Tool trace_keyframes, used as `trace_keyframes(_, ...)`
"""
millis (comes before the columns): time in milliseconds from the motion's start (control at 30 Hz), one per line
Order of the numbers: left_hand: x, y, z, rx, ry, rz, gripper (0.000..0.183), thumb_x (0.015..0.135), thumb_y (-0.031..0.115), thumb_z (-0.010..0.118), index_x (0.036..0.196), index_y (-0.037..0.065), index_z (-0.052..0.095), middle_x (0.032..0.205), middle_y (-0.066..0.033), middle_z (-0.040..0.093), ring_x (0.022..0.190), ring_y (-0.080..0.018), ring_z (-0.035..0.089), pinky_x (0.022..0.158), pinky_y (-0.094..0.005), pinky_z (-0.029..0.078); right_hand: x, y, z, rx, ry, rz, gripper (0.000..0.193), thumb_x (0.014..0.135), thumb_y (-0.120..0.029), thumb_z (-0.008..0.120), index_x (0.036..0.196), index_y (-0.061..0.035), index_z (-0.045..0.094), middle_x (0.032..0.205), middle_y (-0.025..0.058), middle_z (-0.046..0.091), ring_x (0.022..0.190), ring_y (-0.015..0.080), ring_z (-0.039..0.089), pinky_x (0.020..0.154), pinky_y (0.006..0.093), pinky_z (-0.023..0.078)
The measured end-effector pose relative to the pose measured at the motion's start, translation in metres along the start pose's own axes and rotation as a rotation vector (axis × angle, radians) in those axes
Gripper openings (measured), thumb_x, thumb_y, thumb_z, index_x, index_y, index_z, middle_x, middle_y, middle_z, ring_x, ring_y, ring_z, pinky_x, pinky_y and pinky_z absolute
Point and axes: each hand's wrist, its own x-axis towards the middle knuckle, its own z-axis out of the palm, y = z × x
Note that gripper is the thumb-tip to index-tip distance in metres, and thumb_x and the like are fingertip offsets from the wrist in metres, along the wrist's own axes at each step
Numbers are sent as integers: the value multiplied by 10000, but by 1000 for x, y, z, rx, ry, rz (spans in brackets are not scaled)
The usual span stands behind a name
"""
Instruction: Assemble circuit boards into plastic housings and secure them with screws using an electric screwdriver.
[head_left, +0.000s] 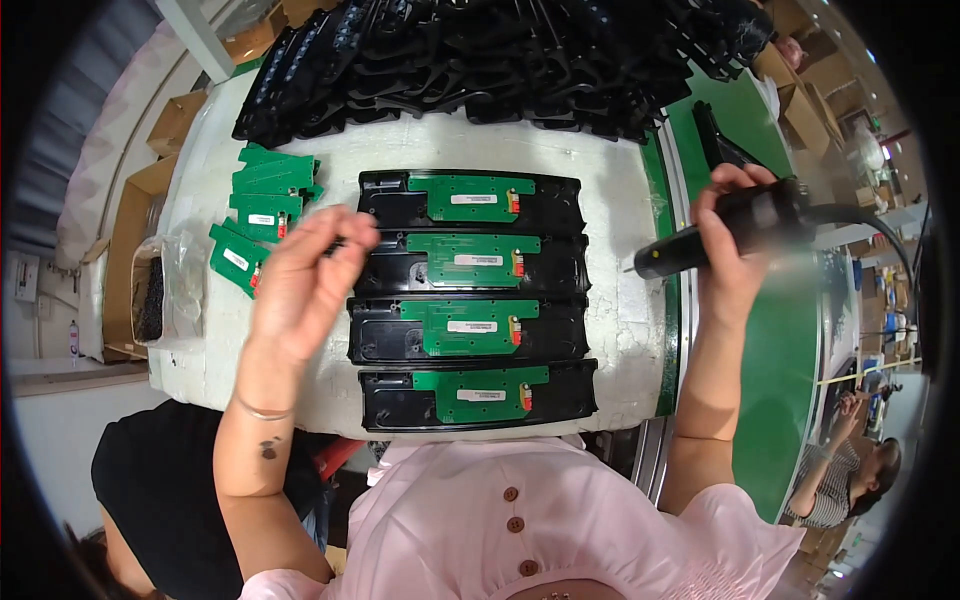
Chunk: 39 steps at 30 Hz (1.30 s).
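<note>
My right hand (pixel 722 240) is wrapped round a black electric screwdriver (pixel 672 254), its bit pointing left and its cord running off to the right. Fingers curled together, my left hand (pixel 305 275) hovers by the left ends of the black plastic housings; small dark bits show at its fingertips, too blurred to name. Several of these long housings (pixel 556 262) lie in a column on the white foam surface (pixel 625 350). Each carries a green circuit board (pixel 465 244) with a white label and a red connector. Left of them, loose green circuit boards (pixel 270 180) lie in an overlapping pile.
Black plastic parts (pixel 450 80) are heaped along the far side. At left stands a cardboard box (pixel 125 270) beside a plastic-lined container of small dark pieces (pixel 150 300). A green surface (pixel 765 400) runs along the right. Other people sit at lower left (pixel 160 490) and far right (pixel 840 480).
</note>
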Motion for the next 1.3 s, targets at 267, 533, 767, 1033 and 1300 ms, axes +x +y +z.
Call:
trace_keyframes(267, 33, -65, 32, 85, -13, -317, 208, 892, 163, 537, 1010, -3, 579, 830, -22, 596, 700, -62, 550, 644, -150, 473, -13, 14, -9, 104, -87, 188, 448, 711, 27, 633, 1103, -16, 421, 872, 91, 545, 733, 138, 524, 682, 254, 432)
trace_keyframes(533, 35, -71, 37, -101, -63, -370, 199, 885, 75, 519, 1061, -17, 536, 917, -86, 609, 808, -127, 613, 718, -186, 534, 10, -29, 24, 445, -213, -94, 405, 726, -50, 513, 1117, -58, 408, 607, 18, 419, 487, 120, 400, 531, 254, 355)
trace_keyframes(767, 32, -76, 31, -218, -85, -384, 170, 885, 112, 533, 1017, 10, 568, 925, -67, 611, 814, -102, 606, 708, -173, 526, 17, -67, 72, 744, -419, -108, 323, 703, -130, 632, 966, -96, 448, 582, -76, 522, 477, 30, 487, 546, 169, 383)
trace_keyframes(1033, 21, -76, 33, -313, -200, -386, 154, 885, 166, 540, 955, 34, 576, 869, -38, 603, 761, -82, 598, 675, -167, 531, 11, -75, 95, 473, -339, -61, 355, 734, -156, 639, 1000, -114, 407, 486, -93, 510, 371, 17, 460, 432, 142, 351)
trace_keyframes(1300, 15, -76, 38, -305, -172, -418, 181, 888, 222, 543, 956, 57, 575, 831, -8, 591, 720, -47, 571, 639, -163, 506, 7, -63, 99, 578, -486, -160, 332, 730, -138, 663, 985, -134, 451, 542, -67, 547, 401, 29, 487, 426, 156, 372)
